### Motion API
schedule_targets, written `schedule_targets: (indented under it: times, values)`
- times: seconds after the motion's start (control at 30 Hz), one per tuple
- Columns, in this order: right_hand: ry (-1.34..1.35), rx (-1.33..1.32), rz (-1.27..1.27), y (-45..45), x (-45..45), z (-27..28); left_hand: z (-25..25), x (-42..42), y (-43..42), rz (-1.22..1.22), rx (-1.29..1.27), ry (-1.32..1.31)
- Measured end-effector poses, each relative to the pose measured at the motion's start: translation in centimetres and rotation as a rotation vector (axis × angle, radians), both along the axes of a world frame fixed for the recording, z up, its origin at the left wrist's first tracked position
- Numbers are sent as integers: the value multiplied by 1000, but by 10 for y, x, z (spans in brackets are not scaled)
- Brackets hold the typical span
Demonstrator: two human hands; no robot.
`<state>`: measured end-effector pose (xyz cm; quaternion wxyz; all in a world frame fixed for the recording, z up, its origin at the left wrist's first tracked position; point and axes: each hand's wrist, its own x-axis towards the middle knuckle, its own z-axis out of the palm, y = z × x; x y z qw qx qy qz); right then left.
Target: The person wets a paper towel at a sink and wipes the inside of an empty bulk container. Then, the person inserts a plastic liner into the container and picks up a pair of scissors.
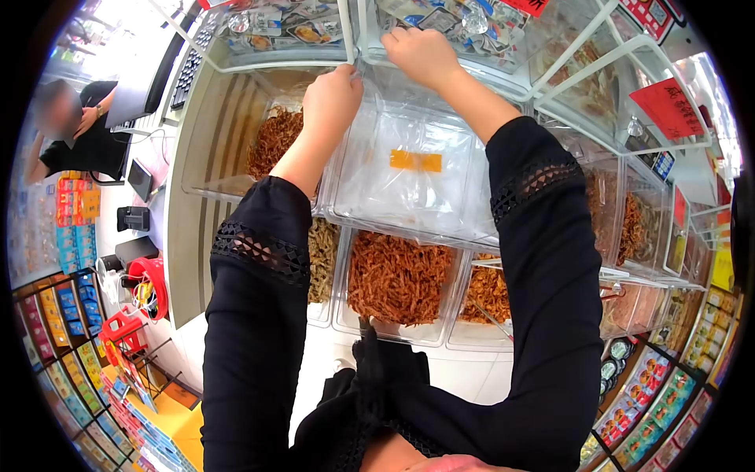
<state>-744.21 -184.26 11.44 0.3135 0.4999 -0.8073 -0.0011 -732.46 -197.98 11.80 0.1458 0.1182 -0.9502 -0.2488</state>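
Observation:
My left hand point(333, 101) is closed, its fingertips at the back left corner of a clear plastic box point(334, 177). My right hand point(423, 57) is curled shut farther back, over the front edge of a clear bin of small packets point(503, 47). What either hand's fingers grip is hidden. Crinkled clear plastic point(417, 130) fills the box between my forearms, with an orange strip point(415, 160) on it. Nearer to me, a clear bin point(342, 311) holds reddish-brown dried shreds point(401, 275).
More bins hold dried shreds point(275, 141) at left and orange-brown pieces point(487, 291) at right. White frames point(586, 86) rise behind, with a red sign point(667, 110). A person point(79, 130) sits at far left beside a keyboard point(193, 71). A red basket point(148, 287) stands at left.

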Motion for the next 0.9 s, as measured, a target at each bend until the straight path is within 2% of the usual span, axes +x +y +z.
schedule_targets:
  times: [0.03,0.1,0.17,0.23,0.3,0.33,0.4,0.43,0.5,0.53,0.6,0.63,0.7,0.77,0.8,0.87,0.9]
  values:
    - [-91,-84,-46,-1,3,1,6,-2,1,1,-1,-1]
    - [-192,-194,-84,5,12,3,19,-9,1,139,-4,-246]
    - [-288,-301,-121,16,22,6,24,-15,-7,146,-35,-313]
    - [-371,42,-61,43,25,5,23,-15,-7,151,-60,-381]
    - [-535,308,-195,66,35,8,21,-13,-3,114,-199,-280]
    - [-536,310,-197,79,36,6,21,-11,4,112,-196,-281]
    - [-677,504,-222,104,37,-2,22,-4,31,-248,-594,55]
    - [-678,505,-228,113,39,-2,21,-2,46,-430,-603,-31]
    - [-680,595,-302,127,40,1,18,-3,64,-680,-550,-367]
    - [-679,597,-306,134,34,-2,9,-8,60,-683,-549,-364]
    - [-653,638,-403,142,16,-8,-9,-25,40,-526,-867,-607]
    - [-642,637,-406,141,22,0,-8,-25,34,-577,-1023,-717]
    - [-708,230,-39,132,51,27,-5,-11,47,-565,-916,-527]
    - [-762,-192,-206,112,60,71,11,20,62,-685,-770,-193]
    - [-754,-194,-206,111,51,87,27,42,69,-722,-612,-129]
    - [-761,-502,-348,103,27,109,62,84,75,-768,-270,-8]
    - [-753,-504,-342,96,24,112,76,104,73,-777,-88,48]
